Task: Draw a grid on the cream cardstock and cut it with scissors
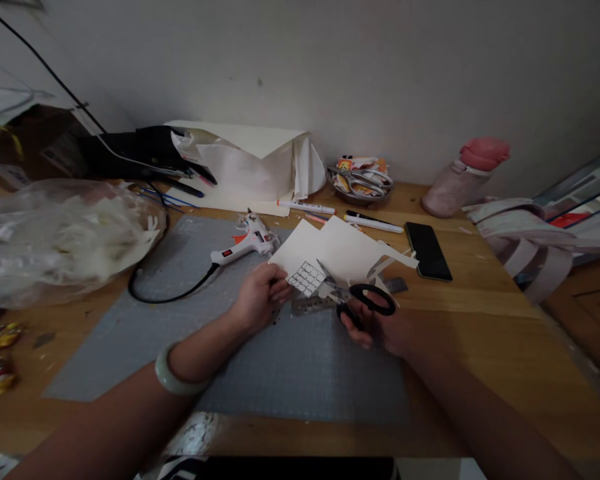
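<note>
A plain grey wall (380,80) with a small dark mark rises behind my wooden table (480,333), meeting its far edge. Past the table's right edge I see brown wooden panelling (585,297) low down. The light is dim.

Scene dimly lit, exposure low; light source not seen. White paper (350,250) is rendered brightest, wall (280,73) muted grey. Soft shadows are cast on mat (300,373). Fine detail is softened, slightly blurred. Counter (500,373) is visibly stretched toward frame edges by wide-angle distortion.
</note>
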`<state>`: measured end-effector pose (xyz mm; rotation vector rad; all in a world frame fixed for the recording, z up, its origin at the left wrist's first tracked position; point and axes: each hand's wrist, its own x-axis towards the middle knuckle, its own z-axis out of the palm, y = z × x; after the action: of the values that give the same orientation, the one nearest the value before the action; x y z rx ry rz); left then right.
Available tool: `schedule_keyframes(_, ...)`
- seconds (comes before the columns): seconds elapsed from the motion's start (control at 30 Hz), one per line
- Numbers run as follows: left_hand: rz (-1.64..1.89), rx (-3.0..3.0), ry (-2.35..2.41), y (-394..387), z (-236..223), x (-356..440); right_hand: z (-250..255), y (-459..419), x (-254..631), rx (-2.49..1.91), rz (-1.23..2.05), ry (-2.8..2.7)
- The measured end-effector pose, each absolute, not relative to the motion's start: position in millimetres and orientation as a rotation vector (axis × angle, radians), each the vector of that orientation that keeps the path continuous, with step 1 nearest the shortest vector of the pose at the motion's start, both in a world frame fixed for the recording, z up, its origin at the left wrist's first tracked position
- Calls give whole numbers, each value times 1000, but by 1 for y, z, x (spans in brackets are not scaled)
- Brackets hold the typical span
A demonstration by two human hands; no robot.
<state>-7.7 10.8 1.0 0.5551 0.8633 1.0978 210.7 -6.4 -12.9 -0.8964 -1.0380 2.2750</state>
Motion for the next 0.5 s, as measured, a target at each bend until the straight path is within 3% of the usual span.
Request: schedule_keyframes(0.5, 1066, 563, 879, 11, 0, -9, -7, -7, 209, -941, 2233, -1069)
